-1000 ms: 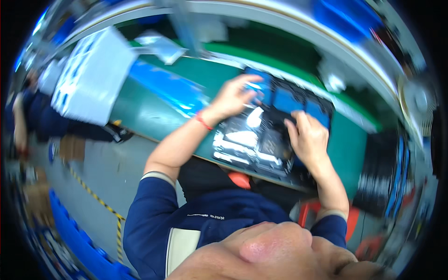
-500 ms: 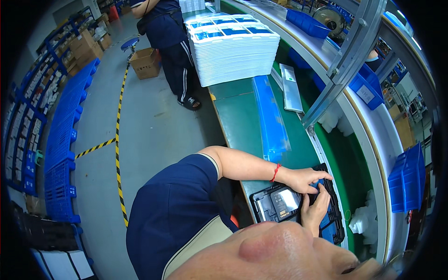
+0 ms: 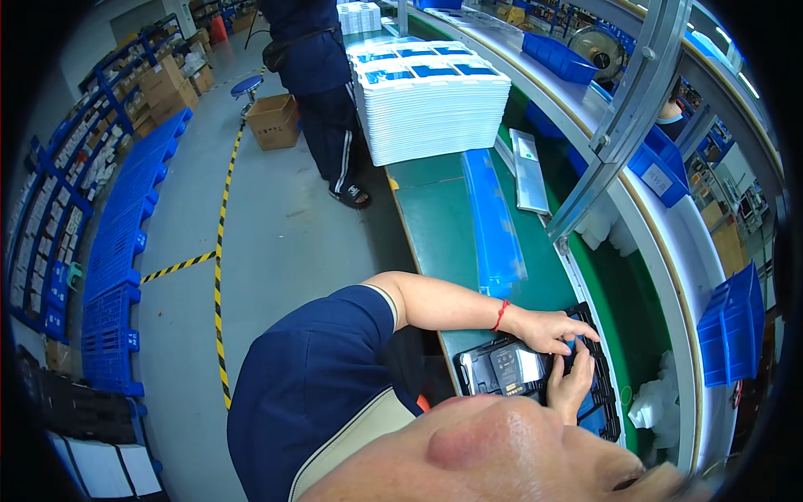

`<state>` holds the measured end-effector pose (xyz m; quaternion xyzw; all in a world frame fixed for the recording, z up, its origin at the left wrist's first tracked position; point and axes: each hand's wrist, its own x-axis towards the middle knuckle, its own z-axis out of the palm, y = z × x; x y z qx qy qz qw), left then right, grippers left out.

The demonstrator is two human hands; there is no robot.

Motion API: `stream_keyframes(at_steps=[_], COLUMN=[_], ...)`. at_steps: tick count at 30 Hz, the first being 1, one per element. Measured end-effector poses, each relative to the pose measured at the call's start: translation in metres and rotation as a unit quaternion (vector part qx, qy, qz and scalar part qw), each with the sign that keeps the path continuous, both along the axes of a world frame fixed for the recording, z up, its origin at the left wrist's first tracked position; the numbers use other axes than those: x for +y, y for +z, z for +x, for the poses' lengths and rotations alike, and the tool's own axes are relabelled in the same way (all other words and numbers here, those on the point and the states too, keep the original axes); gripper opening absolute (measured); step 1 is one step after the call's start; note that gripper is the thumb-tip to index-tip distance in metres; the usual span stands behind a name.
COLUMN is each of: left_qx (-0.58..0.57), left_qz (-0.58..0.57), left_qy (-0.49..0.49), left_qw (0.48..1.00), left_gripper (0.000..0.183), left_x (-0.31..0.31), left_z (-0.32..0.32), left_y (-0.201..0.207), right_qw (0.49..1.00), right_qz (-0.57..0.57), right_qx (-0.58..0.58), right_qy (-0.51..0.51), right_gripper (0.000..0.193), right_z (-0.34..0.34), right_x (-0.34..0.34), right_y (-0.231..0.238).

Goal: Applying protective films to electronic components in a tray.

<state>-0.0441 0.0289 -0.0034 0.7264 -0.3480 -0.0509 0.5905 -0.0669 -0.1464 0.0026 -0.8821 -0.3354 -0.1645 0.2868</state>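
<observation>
Over a black tray (image 3: 612, 422) with blue patches in it, both of my hands work close together at the bench's near right edge. My left hand (image 3: 542, 330) reaches in from the left, a red string on its wrist. Its index finger stretches to the tray's far side, while the thumb and other fingers bend down by a small blue area. Just below, my right hand (image 3: 570, 386) has its fingers curled toward the same spot; whatever they grip is hidden. Beside them, a dark flat box-like piece (image 3: 504, 361) with a shiny light patch lies in a black holder (image 3: 465, 373).
A long blue film strip (image 3: 495, 226) lies along the green bench (image 3: 435, 201). Beyond it rises a tall stack of white trays (image 3: 435, 117). A silver flat piece (image 3: 529, 171) and a metal post (image 3: 615, 125) stand rightward. Another person (image 3: 314, 92) stands at the bench's far left.
My view has shifted slightly, so the bench and stack appear lower and further right. Both hands stay at the black tray, with small finger movements.
</observation>
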Motion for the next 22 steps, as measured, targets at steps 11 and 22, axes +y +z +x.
stream_keyframes(at_steps=[11,22], left_qx=[-0.020,-0.059], left_qz=[-0.027,-0.017], left_qy=[-0.025,-0.015], left_qw=[0.999,0.998], left_gripper=[0.046,0.044], left_x=[0.000,0.000], left_z=[0.003,-0.001], left_y=[-0.006,-0.003], right_qw=[0.995,0.989], right_qz=[0.065,0.073], right_qx=[0.074,0.130], right_qy=[-0.016,-0.008], right_gripper=[0.032,0.027], right_z=[0.005,0.002], right_x=[-0.010,-0.008], right_y=[-0.001,0.008])
